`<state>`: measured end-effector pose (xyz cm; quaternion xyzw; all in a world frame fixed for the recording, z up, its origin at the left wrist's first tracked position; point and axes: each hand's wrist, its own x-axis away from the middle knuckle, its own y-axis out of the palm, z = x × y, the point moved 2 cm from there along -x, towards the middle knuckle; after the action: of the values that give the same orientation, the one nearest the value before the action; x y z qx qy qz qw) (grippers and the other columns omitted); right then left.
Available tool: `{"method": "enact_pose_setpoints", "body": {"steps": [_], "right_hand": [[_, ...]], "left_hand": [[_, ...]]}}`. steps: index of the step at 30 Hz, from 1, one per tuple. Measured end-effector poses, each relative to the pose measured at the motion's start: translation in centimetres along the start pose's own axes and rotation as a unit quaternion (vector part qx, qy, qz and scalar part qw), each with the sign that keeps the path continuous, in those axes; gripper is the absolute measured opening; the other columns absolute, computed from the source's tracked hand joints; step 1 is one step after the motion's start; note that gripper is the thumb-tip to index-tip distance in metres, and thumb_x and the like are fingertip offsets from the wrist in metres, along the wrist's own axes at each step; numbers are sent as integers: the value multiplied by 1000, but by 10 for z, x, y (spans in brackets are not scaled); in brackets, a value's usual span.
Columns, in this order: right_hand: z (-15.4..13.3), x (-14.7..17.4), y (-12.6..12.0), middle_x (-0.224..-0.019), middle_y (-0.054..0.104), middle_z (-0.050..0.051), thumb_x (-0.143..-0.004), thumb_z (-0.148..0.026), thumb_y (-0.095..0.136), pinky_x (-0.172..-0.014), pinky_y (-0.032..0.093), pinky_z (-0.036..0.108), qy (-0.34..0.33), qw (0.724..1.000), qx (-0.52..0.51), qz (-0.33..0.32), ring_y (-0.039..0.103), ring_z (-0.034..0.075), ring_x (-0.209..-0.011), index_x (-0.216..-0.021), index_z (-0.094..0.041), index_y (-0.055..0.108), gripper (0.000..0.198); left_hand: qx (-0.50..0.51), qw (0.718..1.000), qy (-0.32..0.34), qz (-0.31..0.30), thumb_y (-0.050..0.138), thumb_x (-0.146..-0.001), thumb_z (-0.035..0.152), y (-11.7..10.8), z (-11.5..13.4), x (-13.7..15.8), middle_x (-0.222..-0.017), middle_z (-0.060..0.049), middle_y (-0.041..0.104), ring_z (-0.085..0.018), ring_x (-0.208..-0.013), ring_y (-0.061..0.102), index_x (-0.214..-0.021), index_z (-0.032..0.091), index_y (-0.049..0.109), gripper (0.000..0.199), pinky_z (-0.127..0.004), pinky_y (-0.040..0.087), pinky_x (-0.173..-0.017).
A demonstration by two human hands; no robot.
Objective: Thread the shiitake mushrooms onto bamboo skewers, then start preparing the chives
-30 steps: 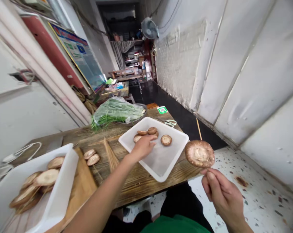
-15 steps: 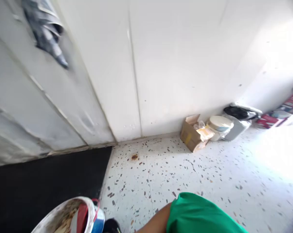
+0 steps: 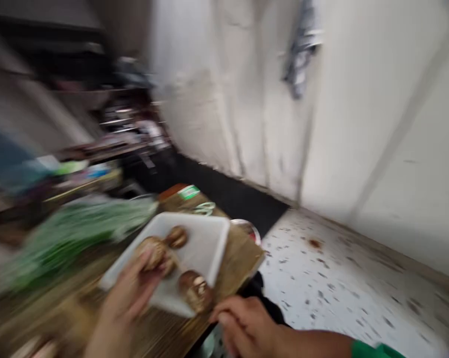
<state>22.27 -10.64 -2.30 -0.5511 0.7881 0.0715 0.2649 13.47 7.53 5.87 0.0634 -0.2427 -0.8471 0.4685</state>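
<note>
My left hand (image 3: pixel 133 286) is closed around a brown mushroom (image 3: pixel 153 250), over the left part of a white plastic tray (image 3: pixel 220 243). Inside the tray are a smaller mushroom (image 3: pixel 177 236) at the back and a larger brown one (image 3: pixel 195 292) with pale patches at the near right corner. My right hand (image 3: pixel 249 320) is beside that corner and the table edge, its fingers curled together. Whether something is in it cannot be made out. Motion blurs the whole view.
The tray stands on a wooden table (image 3: pixel 243 261). Green vegetables in clear plastic (image 3: pixel 75 243) lie to the left. More mushrooms (image 3: pixel 36 346) show at the bottom left. A white bucket (image 3: pixel 257 232) stands past the table's right edge, near a black mat (image 3: pixel 232 191) and a wall.
My view has swung left from the wall and speckled floor to the table. Both hands, the tray and the mushrooms now show; earlier, only part of my right arm and the green sleeve did.
</note>
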Motion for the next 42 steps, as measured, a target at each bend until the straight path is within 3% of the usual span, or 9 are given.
{"method": "enact_pose_setpoints", "body": {"steps": [2, 4, 9, 12, 16, 24, 42], "right_hand": [[2, -3, 26, -39, 36, -8, -94, -39, 22, -36, 34, 16, 8, 992, -76, -98, 35, 7, -30, -89, -18, 52, 36], [3, -5, 45, -45, 38, -7, -95, -32, 24, -41, 35, 17, -7, 985, -79, -151, 37, 8, -35, -86, -19, 49, 29], [-3, 1, 71, -56, 37, -5, -93, -26, 31, -45, 32, 20, -54, 973, -44, -222, 39, 10, -46, -81, -21, 48, 21], [-9, 6, 77, -52, 32, -7, -94, -25, 30, -42, 29, 20, -39, 950, -72, -301, 34, 9, -41, -85, -20, 49, 22], [-13, 7, 78, -49, 31, -7, -95, -29, 31, -41, 26, 19, 13, 938, -101, -332, 31, 8, -41, -85, -18, 51, 25], [-18, 9, 74, -47, 26, -8, -93, -43, 33, -40, 20, 19, 118, 938, -114, -306, 28, 7, -41, -83, -15, 54, 36], [-19, 9, 63, -42, 25, -11, -87, -56, 40, -38, 15, 19, 213, 917, -161, -295, 23, 5, -38, -81, -14, 55, 45]], "left_hand": [[54, 993, 79, 66, 48, -84, 15, -51, 17, 39, -79, -1, 64, -10, -63, 56, -97, 18, 60, 18, -21, 47, -55], [98, 984, 129, 74, 53, -81, 15, -76, 23, 70, -82, -2, 65, -11, -65, 59, -104, 19, 58, 24, -22, 49, -57], [150, 960, 180, 155, 55, -80, 11, -98, 25, 118, -95, -11, 66, -20, -91, 62, -94, 11, 60, 15, -34, 53, -79], [162, 955, 168, 181, 53, -81, 10, -107, 26, 135, -100, -13, 65, -20, -93, 62, -92, 8, 60, 13, -33, 53, -81], [214, 950, 123, 192, 48, -84, 10, -119, 24, 140, -96, -13, 65, -18, -89, 64, -91, 7, 60, 14, -29, 55, -77], [239, 943, 87, 213, 44, -85, 8, -124, 17, 132, -93, -13, 66, -18, -85, 65, -90, 9, 58, 15, -28, 57, -71], [175, 962, 100, 187, 47, -83, 6, -108, 17, 124, -89, -12, 67, -19, -85, 65, -85, 5, 63, 17, -29, 56, -77]]}}
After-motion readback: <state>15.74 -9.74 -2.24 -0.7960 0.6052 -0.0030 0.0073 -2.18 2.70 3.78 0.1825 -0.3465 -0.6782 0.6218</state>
